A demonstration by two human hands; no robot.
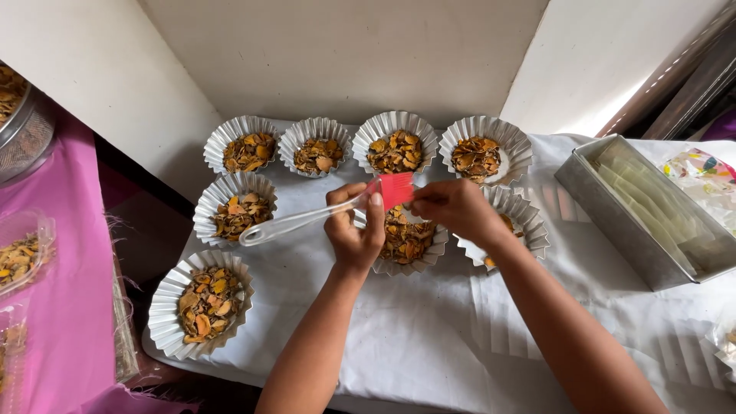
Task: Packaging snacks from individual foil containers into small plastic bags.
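Left hand grips the brush closed; its long axis slants left-down from the red bristles, which the right hand pinches above the centre foil cup.

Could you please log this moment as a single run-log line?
left hand: holds brush | right hand: pinches red bristles | below: filled foil cup | surface: white cloth

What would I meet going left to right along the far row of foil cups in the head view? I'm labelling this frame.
First foil cup → second foil cup → third foil cup → fourth foil cup → metal loaf tin further right, set slightly nearer.
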